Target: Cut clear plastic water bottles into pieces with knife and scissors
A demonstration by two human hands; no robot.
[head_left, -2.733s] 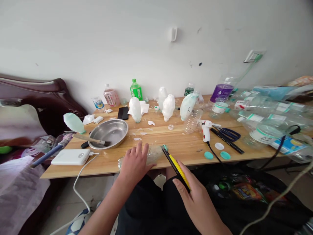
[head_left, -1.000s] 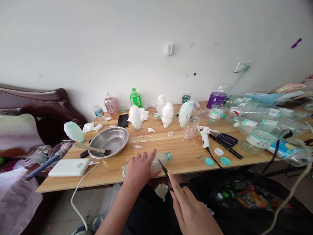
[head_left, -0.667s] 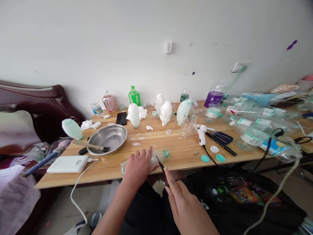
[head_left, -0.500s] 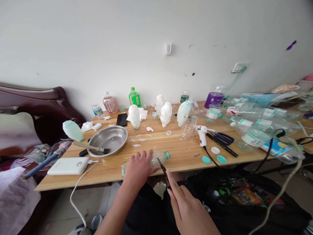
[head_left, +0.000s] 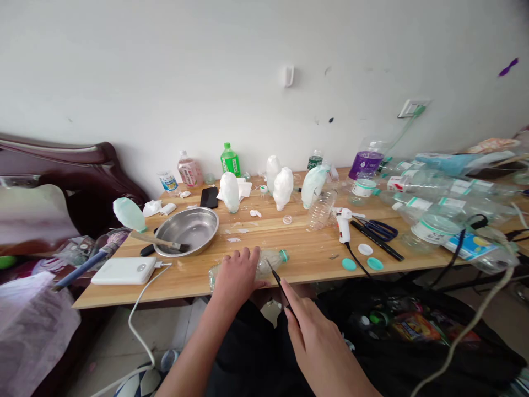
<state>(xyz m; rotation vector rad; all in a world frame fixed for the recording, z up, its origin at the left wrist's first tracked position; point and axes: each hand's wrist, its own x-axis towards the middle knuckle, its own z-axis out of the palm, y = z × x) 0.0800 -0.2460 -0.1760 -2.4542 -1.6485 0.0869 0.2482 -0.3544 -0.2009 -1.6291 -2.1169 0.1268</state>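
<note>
A clear plastic bottle (head_left: 268,264) with a green cap lies on its side near the table's front edge. My left hand (head_left: 237,275) wraps over its middle and presses it on the wood; the palm hides part of it. In my right hand (head_left: 312,328) is a slim black utility knife (head_left: 279,282), forefinger stretched along its handle. Its blade tip is at the bottle's shoulder, just short of the cap; whether it has pierced the plastic I cannot tell.
Left of the bottle stand a steel bowl (head_left: 202,234) with a brush (head_left: 165,242) and a white power bank (head_left: 124,271). White-wrapped bottles (head_left: 283,188) stand behind. At right are a glue gun (head_left: 344,223), scissors (head_left: 382,229), a black marker (head_left: 378,241) and several empty bottles (head_left: 433,226).
The view has shifted slightly, so things on the left sit further right and higher. Both hands keep their hold on bottle and knife, and the blade stays by the bottle's shoulder.
</note>
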